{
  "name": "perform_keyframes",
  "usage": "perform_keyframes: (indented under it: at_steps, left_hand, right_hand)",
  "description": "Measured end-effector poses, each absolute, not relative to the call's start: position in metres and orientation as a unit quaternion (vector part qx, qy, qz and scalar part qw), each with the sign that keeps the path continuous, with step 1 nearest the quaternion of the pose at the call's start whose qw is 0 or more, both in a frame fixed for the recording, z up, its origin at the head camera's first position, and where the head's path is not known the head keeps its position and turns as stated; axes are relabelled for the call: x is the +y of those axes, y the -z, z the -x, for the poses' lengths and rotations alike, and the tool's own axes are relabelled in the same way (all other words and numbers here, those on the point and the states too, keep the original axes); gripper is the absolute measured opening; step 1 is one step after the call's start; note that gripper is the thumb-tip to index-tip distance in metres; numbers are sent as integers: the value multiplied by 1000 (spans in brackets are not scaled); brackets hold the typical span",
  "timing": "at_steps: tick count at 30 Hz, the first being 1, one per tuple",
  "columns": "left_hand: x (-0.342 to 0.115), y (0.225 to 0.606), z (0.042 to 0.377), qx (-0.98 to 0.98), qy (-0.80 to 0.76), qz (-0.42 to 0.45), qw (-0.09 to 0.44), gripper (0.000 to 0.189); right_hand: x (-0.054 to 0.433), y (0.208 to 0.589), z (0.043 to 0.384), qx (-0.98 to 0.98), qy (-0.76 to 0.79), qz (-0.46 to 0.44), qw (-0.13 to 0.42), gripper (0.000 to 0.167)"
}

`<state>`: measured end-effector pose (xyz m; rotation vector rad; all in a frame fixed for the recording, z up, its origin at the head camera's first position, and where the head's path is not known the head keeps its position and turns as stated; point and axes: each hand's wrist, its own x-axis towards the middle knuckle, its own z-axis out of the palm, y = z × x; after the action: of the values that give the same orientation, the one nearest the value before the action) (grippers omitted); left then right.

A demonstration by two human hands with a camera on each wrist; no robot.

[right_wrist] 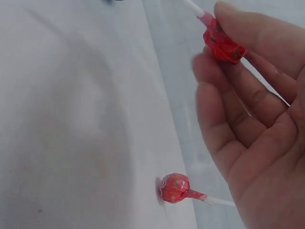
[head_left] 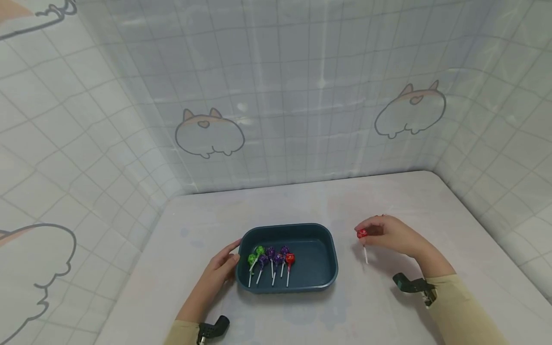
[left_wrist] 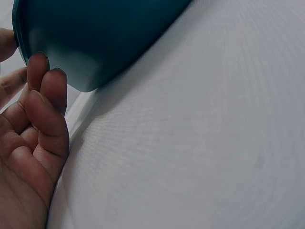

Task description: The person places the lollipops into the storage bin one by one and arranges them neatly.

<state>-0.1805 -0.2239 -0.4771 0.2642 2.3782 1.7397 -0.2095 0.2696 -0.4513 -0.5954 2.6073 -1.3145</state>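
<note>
A dark blue rectangular tray (head_left: pixel 316 282) stands on the table, with lollipops lying in its left half: two green (head_left: pixel 260 250), several purple (head_left: pixel 270 252) and one red (head_left: pixel 290 259). My left hand (head_left: pixel 221 268) holds the tray at its left rim, some fingers bent against the outer wall in the left wrist view. To the right of the tray, my right hand (head_left: pixel 394 235) pinches a red-wrapped lollipop (right_wrist: pixel 224 45) by its candy head, its white stick pointing down in the head view. Below that hand in the right wrist view lies another red lollipop (right_wrist: pixel 174 188), mostly hidden behind the hand in the head view.
The white table (head_left: pixel 207 211) ends at a wall covering with a grid pattern and cartoon animals (head_left: pixel 210 134) behind it. Similar covering rises on the left and right sides. A black wrist-worn device (head_left: pixel 414 283) sits on each forearm.
</note>
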Motion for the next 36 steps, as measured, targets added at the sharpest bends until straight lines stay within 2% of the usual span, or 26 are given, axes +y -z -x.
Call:
perform_keyframes:
  at_steps: [9, 24, 29, 36]
  left_hand:
    - [-233, 503, 192, 800, -589, -72, 93, 43]
    - [-234, 505, 192, 795, -593, -86, 91, 45]
    - [-234, 506, 192, 794, -594, -88, 95, 45]
    - [-235, 508, 192, 792, -597, -90, 89, 46]
  right_hand:
    - [264, 447, 207, 863, 464, 183, 75, 35]
    - [245, 443, 202, 861, 481, 165, 36, 35]
    - [235, 443, 204, 864, 468, 186, 26, 38]
    - [217, 435, 211, 867, 446, 221, 28, 32]
